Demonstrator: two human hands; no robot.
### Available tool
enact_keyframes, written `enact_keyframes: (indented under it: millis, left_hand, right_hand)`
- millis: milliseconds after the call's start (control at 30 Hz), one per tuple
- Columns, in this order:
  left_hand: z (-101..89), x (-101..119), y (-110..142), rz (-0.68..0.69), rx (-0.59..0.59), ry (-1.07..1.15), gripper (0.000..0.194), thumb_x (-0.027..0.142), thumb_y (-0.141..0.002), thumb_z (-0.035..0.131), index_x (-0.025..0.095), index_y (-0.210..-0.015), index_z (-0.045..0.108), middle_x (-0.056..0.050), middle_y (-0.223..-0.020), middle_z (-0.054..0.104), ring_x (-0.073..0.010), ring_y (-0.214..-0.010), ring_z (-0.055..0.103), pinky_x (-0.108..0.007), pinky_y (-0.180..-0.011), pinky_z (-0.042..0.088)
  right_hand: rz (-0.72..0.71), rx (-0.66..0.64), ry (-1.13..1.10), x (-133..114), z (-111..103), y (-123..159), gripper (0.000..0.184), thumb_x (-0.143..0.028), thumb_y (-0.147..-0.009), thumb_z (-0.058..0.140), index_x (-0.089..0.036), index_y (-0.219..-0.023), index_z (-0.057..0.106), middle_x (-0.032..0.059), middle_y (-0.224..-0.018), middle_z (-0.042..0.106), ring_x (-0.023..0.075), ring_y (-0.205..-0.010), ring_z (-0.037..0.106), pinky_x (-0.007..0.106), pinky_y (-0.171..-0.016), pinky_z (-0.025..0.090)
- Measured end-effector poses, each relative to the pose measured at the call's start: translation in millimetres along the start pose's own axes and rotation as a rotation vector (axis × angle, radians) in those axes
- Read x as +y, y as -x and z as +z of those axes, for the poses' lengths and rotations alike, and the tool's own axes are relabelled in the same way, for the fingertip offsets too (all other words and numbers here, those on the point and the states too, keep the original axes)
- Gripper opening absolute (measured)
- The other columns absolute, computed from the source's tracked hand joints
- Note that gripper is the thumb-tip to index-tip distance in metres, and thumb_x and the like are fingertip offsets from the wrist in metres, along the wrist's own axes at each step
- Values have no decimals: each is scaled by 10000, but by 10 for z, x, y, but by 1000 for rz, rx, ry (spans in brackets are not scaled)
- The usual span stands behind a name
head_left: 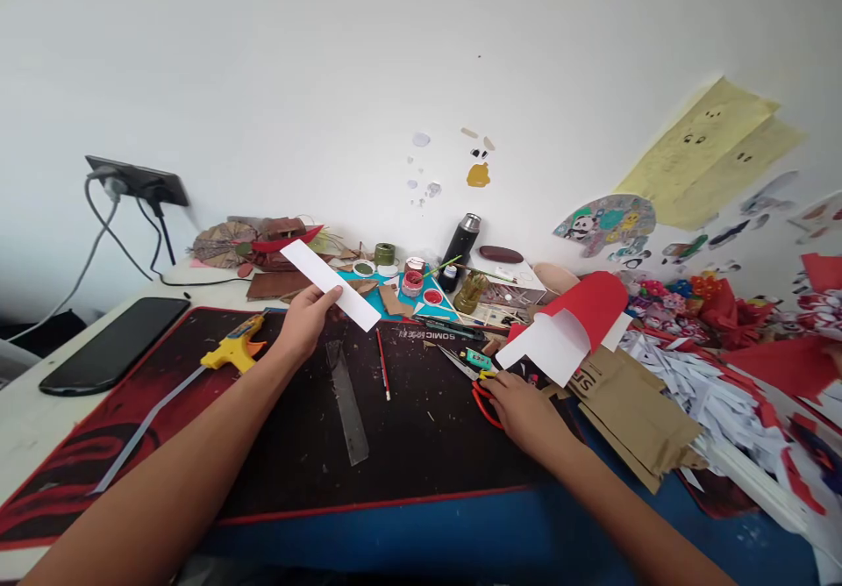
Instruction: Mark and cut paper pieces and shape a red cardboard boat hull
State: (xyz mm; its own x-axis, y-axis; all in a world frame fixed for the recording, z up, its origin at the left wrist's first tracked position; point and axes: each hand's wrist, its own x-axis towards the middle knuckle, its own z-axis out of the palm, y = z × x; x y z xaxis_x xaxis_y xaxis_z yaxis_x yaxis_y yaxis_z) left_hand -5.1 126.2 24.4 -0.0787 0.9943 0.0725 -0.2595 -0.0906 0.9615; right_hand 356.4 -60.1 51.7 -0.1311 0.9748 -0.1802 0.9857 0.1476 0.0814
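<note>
Your left hand [308, 314] pinches the strip [359, 307] above the mat [421, 454], while your nearer right hand [519, 406] curls its fingers at the scissors' [474, 377] handles, grip impossible to tell, the blades slanting away and leftward from it

Craft workspace (paint pots [412, 283], glue gun [235, 346], paper scraps [703, 393]).

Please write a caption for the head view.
Left hand holds a white strip while the right hand touches red-handled scissors.
</note>
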Motion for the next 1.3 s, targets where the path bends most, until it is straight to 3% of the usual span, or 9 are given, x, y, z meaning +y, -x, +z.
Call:
enact_keyframes:
  millis: [167, 300, 500, 700, 767, 867, 1067, 1200, 1300]
  left_hand:
    - [14, 7, 22, -13, -10, 22, 568, 589, -586, 975, 143, -855, 749, -31, -694, 706, -156, -580, 572, -275, -563, 413]
    - [13, 33, 25, -53, -50, 73, 587, 593, -587, 983, 148, -889, 745, -42, -757, 728, -159, -627, 600, -273, -580, 440]
    - [97, 108, 192, -238, -329, 95, 452, 448, -596, 1020, 154, -852, 790, -121, -870, 804, -226, -722, 714, -307, -625, 528]
    - [250, 74, 423, -397, -601, 75, 412, 418, -616, 1030, 170, -893, 853, -154, -991, 848, -298, -908, 797, -425, -895, 626]
    - [235, 68, 414, -415, -608, 81, 408, 438, -660, 1013, 162, -914, 854, -162, -982, 848, -297, -906, 805, -429, -911, 630]
    - [166, 87, 355, -412, -568, 102, 378, 439, -741, 977, 160, -962, 849, -160, -975, 848, -295, -910, 811, -424, -892, 640]
    - [134, 146, 314, -385, -489, 177, 393, 437, -741, 982, 165, -987, 839, -139, -976, 843, -277, -883, 812, -390, -854, 649]
    - [197, 156, 367, -386, -470, 197, 406, 445, -743, 987, 176, -1015, 850, -125, -981, 844, -265, -890, 802, -387, -869, 648]
    - [214, 154, 371, -398, -449, 190, 430, 461, -717, 1003, 171, -997, 853, -131, -988, 844, -273, -904, 797, -403, -905, 645]
  right_hand:
    - [-35, 13, -35, -49, -10, 39, 363, -149, -1028, 538, -176, -1318, 755, 175, -1231, 732, 317, -1108, 740, 377, -884, 576]
    - [-16, 79, -232, -77, -27, 140, 321, -177, -972, 573, -216, -1225, 767, 120, -1170, 739, 256, -918, 744, 355, -805, 550]
    - [65, 151, -1049, -276, -138, 114, 320, -454, -922, 742, -222, -1142, 763, 68, -987, 748, 226, -813, 678, 343, -705, 543]
    - [-11, -21, -1595, -821, -175, -215, 522, -616, -789, 925, -211, -1073, 758, 43, -964, 756, 161, -750, 649, 271, -646, 523]
    - [-40, -131, -1679, -1010, -135, -339, 521, -628, -826, 888, -209, -1100, 746, 26, -914, 746, 112, -578, 553, 229, -482, 406]
    - [-80, -205, -1788, -1209, -78, -508, 500, -570, -819, 907, -201, -1103, 723, 28, -937, 754, 75, -497, 474, 212, -415, 298]
    - [-120, -269, -1923, -1275, -101, -743, 563, -643, -803, 919, -201, -1044, 668, 21, -869, 738, 87, -567, 503, 205, -502, 322]
    - [-123, -266, -1880, -1239, -138, -900, 605, -647, -755, 953, -224, -997, 595, -31, -756, 681, 90, -517, 477, 211, -467, 262]
    - [-111, -261, -1922, -1219, -145, -1035, 611, -602, -728, 981, -232, -1030, 600, -62, -701, 651, 104, -498, 514, 222, -475, 334]
